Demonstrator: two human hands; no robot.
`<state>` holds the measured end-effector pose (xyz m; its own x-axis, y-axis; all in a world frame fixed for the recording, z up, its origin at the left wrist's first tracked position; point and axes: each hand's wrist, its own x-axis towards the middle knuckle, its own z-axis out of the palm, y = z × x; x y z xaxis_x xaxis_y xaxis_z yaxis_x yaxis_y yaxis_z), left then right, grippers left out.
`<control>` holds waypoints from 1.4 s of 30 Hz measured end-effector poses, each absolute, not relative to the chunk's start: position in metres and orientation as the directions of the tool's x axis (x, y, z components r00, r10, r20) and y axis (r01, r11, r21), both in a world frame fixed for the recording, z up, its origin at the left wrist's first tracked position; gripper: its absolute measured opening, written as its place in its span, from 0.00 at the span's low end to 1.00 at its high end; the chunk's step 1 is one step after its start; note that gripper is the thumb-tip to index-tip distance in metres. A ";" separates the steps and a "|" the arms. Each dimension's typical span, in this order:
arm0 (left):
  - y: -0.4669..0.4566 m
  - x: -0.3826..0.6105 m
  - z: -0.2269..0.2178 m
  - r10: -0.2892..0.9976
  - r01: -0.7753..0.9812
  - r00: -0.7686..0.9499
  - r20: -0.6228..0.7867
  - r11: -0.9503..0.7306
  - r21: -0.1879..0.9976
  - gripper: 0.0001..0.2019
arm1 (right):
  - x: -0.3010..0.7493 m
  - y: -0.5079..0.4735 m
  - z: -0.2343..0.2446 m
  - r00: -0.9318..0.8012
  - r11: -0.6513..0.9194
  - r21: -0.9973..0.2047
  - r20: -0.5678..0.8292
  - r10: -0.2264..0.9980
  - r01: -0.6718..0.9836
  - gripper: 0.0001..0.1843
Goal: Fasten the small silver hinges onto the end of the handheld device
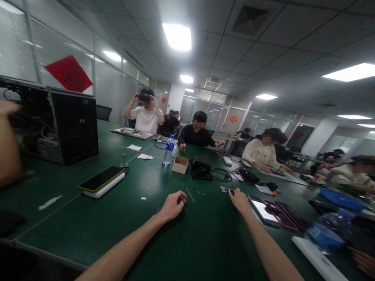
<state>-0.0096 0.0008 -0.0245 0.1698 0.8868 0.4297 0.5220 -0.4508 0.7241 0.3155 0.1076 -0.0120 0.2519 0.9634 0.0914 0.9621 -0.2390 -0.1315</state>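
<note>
My left hand (pixel 173 205) rests above the green table with its fingers curled in loosely, and nothing shows between them. Farther right, my right hand (pixel 239 200) has its fingers closed at the near end of a small silver-and-black part (pixel 225 189) on the table. My fingers cover some of that part, so its kind is unclear. Just right of my right hand lies a tablet-like device with a bright white screen (pixel 263 210). Beside it is a red-edged phone case (pixel 283 216).
The green table (pixel 117 226) carries a phone (pixel 102 178) on a white box, an open computer tower (pixel 79 128), a water bottle (pixel 169 150), a small cardboard box (pixel 180 164), a black case (pixel 201 168) and a large bottle (pixel 329 230). Several people sit around; an arm (pixel 8 148) enters at left.
</note>
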 end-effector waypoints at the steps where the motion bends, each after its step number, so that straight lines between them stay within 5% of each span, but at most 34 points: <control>1: 0.001 -0.010 -0.024 0.894 0.522 0.161 0.419 -0.437 0.732 0.11 | 0.322 0.114 -0.014 0.260 -0.246 -0.137 0.102 0.960 0.960 0.18; 8: 0.005 -0.010 -0.028 0.911 0.527 0.173 0.375 -0.407 0.746 0.10 | 0.351 0.154 -0.024 0.214 -0.199 -0.092 0.199 0.956 0.976 0.24; 14: 0.006 -0.008 -0.029 0.921 0.546 0.161 0.355 -0.383 0.745 0.11 | 0.350 0.175 -0.035 0.111 -0.104 -0.078 0.080 0.991 0.991 0.22; 27: -0.004 -0.008 -0.019 0.949 0.554 0.177 0.260 -0.314 0.771 0.11 | 0.372 0.210 -0.059 0.019 -0.007 -0.090 0.132 0.991 0.996 0.32; 42: -0.005 -0.007 -0.023 0.934 0.580 0.217 0.285 -0.358 0.732 0.12 | 0.369 0.205 -0.061 -0.003 0.001 0.021 0.105 0.994 1.000 0.33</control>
